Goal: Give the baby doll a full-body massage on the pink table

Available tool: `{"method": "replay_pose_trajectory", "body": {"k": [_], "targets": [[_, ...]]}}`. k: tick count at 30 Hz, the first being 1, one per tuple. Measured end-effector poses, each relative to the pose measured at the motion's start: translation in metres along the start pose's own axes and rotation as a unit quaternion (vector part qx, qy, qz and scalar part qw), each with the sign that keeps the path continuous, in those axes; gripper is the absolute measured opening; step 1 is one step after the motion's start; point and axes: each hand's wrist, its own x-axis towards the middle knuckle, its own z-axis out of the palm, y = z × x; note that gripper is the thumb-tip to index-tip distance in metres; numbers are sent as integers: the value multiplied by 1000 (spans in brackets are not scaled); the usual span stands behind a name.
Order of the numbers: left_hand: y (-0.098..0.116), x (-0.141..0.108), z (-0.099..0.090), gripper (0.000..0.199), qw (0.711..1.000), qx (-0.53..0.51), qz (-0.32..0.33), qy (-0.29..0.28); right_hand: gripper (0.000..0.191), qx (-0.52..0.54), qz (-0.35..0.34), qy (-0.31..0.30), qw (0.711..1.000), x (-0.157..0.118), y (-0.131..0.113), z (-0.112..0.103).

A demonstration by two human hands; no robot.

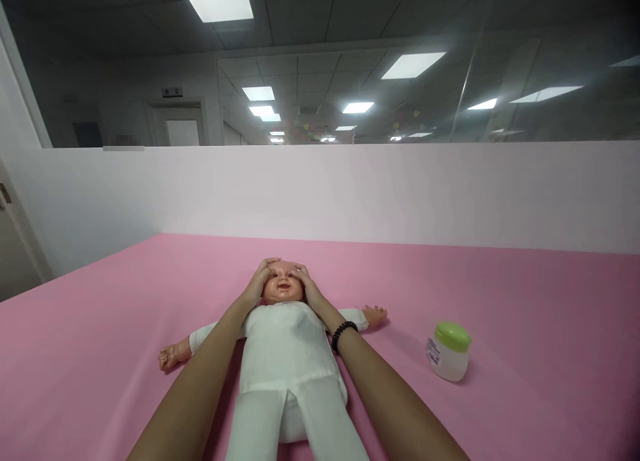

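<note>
A baby doll [286,341] in a white long-sleeved suit lies on its back, arms spread, legs toward me. My left hand [259,281] and my right hand [306,284] cup both sides of its plastic head [283,282], with fingers meeting on the forehead. A black beaded bracelet [344,334] circles my right wrist. To the right of the doll's hand stands a white jar of cream [449,351] with a green lid, apart from both my hands.
The doll and jar lie on a pink sheet covering a table [110,321]. Behind its far edge rises a white partition wall [320,194], with glass above it. A door edge [15,234] shows at the far left.
</note>
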Motion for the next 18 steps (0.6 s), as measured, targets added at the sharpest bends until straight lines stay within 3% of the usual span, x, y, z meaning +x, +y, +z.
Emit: {"method": "replay_pose_trajectory", "body": {"k": [8,12,18], "targets": [[3,-9,-6,58,998,10,-1,-59,51,-18,33,-41,998,-18,-18,5],[1,-5,-6,48,999,35,9,-39,56,-37,40,-26,998,-15,-16,5],[-4,0,-4,49,999,24,6,-20,44,11,34,-21,999,-13,-15,7]]}}
